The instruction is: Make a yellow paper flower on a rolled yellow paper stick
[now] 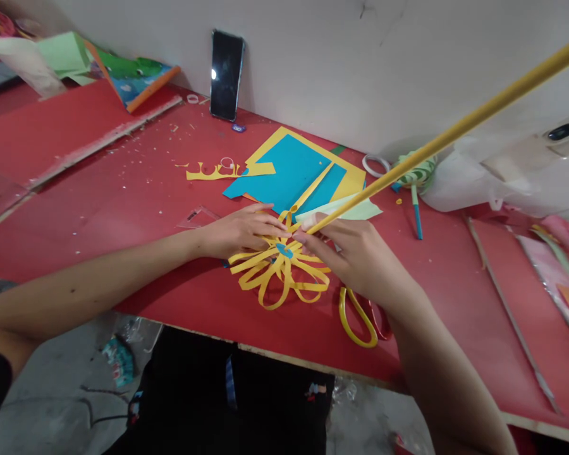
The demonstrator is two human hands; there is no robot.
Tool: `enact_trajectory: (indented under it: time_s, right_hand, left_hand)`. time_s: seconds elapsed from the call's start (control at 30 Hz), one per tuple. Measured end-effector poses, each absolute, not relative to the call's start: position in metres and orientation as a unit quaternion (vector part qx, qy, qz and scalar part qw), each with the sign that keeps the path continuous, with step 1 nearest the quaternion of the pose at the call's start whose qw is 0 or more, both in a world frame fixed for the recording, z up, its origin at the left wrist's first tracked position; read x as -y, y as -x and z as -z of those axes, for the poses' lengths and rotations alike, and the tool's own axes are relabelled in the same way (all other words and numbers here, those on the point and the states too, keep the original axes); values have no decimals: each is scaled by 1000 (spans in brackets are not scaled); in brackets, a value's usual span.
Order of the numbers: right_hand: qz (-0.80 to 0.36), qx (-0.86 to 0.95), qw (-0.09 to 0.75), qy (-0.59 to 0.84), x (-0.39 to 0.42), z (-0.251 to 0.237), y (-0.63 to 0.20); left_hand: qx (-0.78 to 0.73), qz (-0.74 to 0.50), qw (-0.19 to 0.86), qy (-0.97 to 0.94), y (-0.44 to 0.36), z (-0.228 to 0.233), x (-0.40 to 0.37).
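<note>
So the yellow paper flower (pixel 281 273) is laid flat near the front edge of the red table (pixel 123 208), loops fanned out all round a small blue centre (pixel 284 251). It's pinned down by the left hand (pixel 239 232), fingers spread flat over the upper-left loops, probably so the thing isn't dragged about while the middle is being worked on. The end of a long yellow stick (pixel 455 129) is pinched in the right hand (pixel 355 259), thumb and fingers closed tight around it, with the tip brought right to the flower's centre. The stick is angled up and away toward the far right corner, so its length is kept off the table.

Just behind the flower, a stack of blue and yellow paper sheets (pixel 291 174) is left within easy reach, with a pale green sheet (pixel 346 210) on top at its near corner. Yellow-handled scissors (pixel 358 319) are parked by the right wrist at the front edge. A blue pen (pixel 416 218) is lying to the right of the sheets, and a yellow offcut strip (pixel 213 170) to the left. A phone (pixel 226 74) is propped against the wall at the back edge.
</note>
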State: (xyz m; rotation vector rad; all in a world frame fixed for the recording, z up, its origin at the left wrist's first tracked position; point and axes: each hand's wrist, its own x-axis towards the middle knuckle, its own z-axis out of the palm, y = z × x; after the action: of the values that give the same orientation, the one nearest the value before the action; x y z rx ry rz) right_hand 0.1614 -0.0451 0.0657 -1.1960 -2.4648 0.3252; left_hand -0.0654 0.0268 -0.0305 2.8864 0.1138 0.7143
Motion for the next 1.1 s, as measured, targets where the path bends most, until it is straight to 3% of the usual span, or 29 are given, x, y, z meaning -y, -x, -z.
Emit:
enact_trajectory:
  time_s: [0.67, 1.1]
  right_hand:
    - [-102, 881, 177, 426, 45, -67, -161]
    - [-205, 855, 181, 440, 48, -66, -158]
  left_hand:
    - [-48, -229, 94, -968, 65, 28, -25]
    - [-53, -174, 107, -978, 64, 32, -24]
